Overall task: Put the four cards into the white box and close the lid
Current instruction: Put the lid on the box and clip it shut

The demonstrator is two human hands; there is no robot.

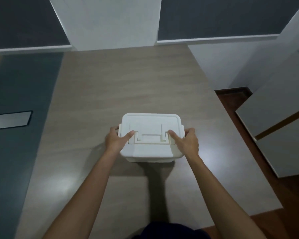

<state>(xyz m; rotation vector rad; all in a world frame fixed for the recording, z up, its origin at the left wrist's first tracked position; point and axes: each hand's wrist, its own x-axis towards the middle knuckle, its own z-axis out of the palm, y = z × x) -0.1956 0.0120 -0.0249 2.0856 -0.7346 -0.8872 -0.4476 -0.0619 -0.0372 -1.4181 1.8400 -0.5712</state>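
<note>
The white box (pixel 150 149) stands in the middle of the light wooden table (pixel 121 87), its lid (pixel 148 122) lying flat on top with a folded handle set into it. My left hand (pixel 116 139) grips the box's left side, thumb pressed on the lid's top. My right hand (pixel 186 140) grips the right side the same way, thumb on the lid and fingers wrapped over the side latch. No cards are in sight; the inside of the box is hidden by the lid.
A dark teal surface (pixel 16 135) with a white rectangular cut-out (pixel 9 119) borders the table on the left. White walls and a pillar (pixel 107 21) rise behind. To the right lie a brown floor (pixel 240 107) and a white cabinet (pixel 280 128).
</note>
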